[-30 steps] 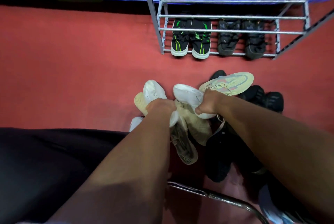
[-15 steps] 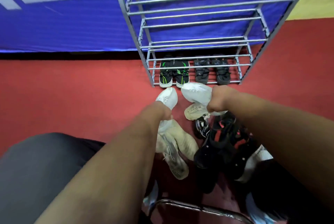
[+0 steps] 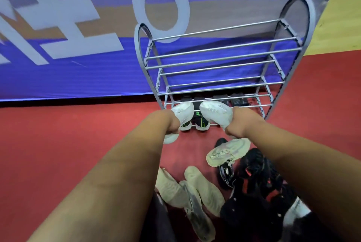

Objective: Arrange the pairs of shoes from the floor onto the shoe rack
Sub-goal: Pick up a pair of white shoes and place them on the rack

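Observation:
My left hand (image 3: 169, 124) grips one white shoe (image 3: 183, 113) and my right hand (image 3: 237, 122) grips the other white shoe (image 3: 215, 114). Both shoes are held in the air side by side, toes pointing at the grey metal shoe rack (image 3: 218, 60), just in front of its lower tiers. On the rack's bottom tier stand black shoes with green stripes (image 3: 202, 123) and a dark pair (image 3: 237, 101), partly hidden behind the white shoes. The upper tiers hold nothing.
On the red floor (image 3: 78, 144) below my arms lies a heap: a pale shoe sole-up (image 3: 226, 152), cream shoes (image 3: 203, 189), black and red shoes (image 3: 257, 179). A blue banner (image 3: 78, 69) runs behind the rack.
Both hands have lifted the white shoes off the heap and carried them up and forward to the rack. My head has tilted up, bringing the whole rack into sight.

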`<state>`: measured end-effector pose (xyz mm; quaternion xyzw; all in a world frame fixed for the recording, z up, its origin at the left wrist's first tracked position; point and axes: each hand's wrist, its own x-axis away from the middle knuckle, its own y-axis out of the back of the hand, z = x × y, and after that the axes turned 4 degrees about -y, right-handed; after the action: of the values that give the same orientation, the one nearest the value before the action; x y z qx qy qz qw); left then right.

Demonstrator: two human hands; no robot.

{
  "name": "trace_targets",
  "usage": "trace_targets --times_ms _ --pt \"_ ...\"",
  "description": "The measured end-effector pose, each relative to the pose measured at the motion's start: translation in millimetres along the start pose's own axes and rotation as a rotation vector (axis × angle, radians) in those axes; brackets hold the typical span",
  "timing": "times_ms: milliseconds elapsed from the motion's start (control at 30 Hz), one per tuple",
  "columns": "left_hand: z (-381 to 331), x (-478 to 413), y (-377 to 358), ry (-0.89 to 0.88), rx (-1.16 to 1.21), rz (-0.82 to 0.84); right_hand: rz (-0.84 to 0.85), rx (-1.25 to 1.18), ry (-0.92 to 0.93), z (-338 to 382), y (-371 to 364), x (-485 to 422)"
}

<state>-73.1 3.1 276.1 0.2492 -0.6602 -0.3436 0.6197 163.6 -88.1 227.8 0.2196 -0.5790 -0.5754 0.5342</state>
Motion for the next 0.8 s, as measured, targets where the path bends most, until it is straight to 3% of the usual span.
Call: trace_targets --times_ms 267,400,533,800 --pt "-16.2 -100.2 -21.8 0.057 0.111 -0.041 -0.076 -0.195 -0.004 32.5 -47.9 -86.1" --pt "-27.4 -158.1 -39.6 0.179 0.215 -0.249 -0.120 -0.280 -0.028 51.4 -66.0 -128.8" --pt "-31.9 -211.0 -35.1 0.094 0.095 -0.302 -0.160 -0.288 -0.012 68.4 -78.4 -168.6" --pt "-31.4 -273.9 -33.6 0.091 0.150 -0.337 -0.243 -0.397 -0.040 78.0 -107.6 -209.5"
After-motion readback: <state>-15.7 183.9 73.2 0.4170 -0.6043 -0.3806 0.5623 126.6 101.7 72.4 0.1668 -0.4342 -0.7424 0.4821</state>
